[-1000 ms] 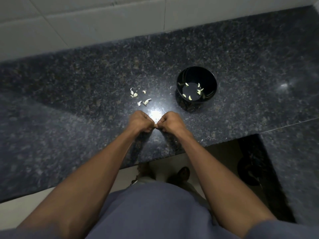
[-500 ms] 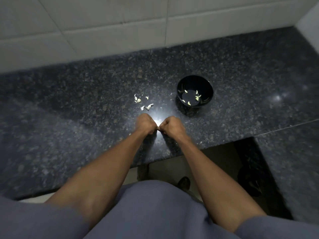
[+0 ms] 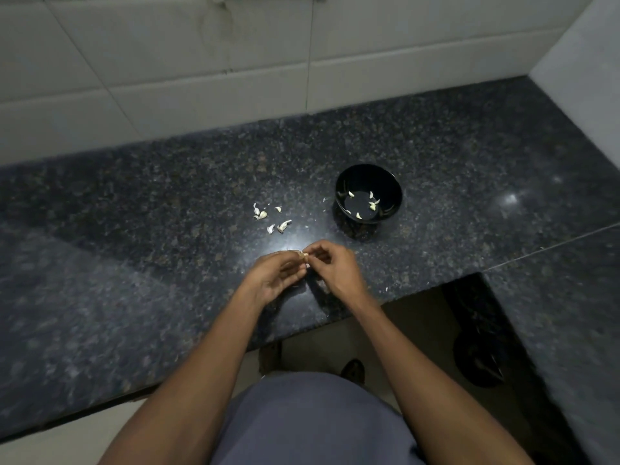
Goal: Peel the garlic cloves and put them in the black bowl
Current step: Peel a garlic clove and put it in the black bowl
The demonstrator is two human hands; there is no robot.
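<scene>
- Head view: the black bowl stands upright on the dark speckled tabletop, in front of the tiled wall.
- Several pale peeled cloves lie inside the black bowl, on its bottom.
- Left of the black bowl, well apart from it, a small scatter of garlic cloves and skins lies on the tabletop.
- Nearer the person than the black bowl and a little to its left, the two hands meet above the tabletop's front part.
- The left hand has its fingers curled, and its grip pinches a small pale garlic clove at the fingertips.
- The right hand is curled too, its fingertips pinching the same garlic clove from the other side.
- Both forearms reach in from the bottom edge, over a grey garment.
</scene>
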